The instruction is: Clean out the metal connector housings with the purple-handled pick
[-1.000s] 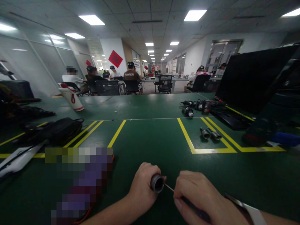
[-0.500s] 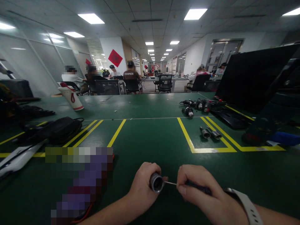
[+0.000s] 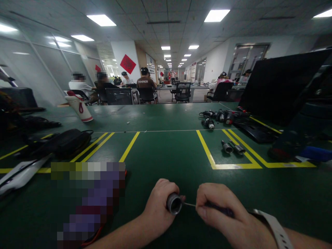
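My left hand (image 3: pixel 160 202) is wrapped round a hollow metal cylinder (image 3: pixel 174 204), its open end facing me. In my right hand (image 3: pixel 220 209) is a screwdriver (image 3: pixel 220 209) with a dark handle, the fingers closed round it. Its thin shaft points left and reaches the side of the cylinder by my left fingertips. Whether the tip sits in a screw there is too small to tell. Both hands are just above the green table (image 3: pixel 160 155), near its front.
Two similar metal cylinders (image 3: pixel 234 148) lie inside a yellow-taped area at right. Behind them are several dark, cabled parts (image 3: pixel 212 119). A blurred purple object (image 3: pixel 95 200) lies left of my hands. A white cup (image 3: pixel 80 109) and black bag (image 3: pixel 64 143) are farther left. People sit beyond the table.
The screwdriver handle looks slightly turned in my right hand. Both hands and the cylinder stay in almost the same place.
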`<state>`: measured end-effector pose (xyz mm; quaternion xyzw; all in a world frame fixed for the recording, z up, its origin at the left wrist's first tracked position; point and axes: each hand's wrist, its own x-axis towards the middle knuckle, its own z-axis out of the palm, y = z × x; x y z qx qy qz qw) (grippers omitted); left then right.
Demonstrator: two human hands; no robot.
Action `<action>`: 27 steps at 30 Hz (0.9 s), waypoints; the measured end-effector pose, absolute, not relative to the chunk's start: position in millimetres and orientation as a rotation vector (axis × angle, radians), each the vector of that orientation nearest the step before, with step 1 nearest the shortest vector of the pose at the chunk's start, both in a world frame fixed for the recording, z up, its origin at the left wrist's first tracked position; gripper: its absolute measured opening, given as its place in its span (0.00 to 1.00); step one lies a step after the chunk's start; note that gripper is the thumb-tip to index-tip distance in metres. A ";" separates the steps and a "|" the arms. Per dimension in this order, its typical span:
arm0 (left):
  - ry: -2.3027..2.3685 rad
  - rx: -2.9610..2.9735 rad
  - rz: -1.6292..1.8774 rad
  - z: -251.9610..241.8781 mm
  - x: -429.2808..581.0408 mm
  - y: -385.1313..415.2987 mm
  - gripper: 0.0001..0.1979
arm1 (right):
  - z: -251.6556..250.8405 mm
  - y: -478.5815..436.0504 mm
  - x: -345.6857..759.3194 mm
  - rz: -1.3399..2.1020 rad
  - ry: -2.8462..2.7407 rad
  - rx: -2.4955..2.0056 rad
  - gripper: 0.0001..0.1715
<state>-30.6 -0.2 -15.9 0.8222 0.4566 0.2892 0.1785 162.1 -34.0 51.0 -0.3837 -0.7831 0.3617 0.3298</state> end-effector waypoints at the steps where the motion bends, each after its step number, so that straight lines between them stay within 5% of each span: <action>1: 1.275 2.330 0.830 -15.9 -30.6 -0.1 0.10 | 49.8 -32.6 162.4 0.995 -2.007 -1.046 0.11; 9: 1.263 2.166 0.876 -8.4 -32.0 0.3 0.10 | 31.3 -20.4 162.2 1.319 -1.655 -0.937 0.09; 27: 1.327 2.167 0.825 -9.6 -30.3 -1.4 0.09 | 42.6 -33.5 164.6 0.733 -2.065 -0.798 0.08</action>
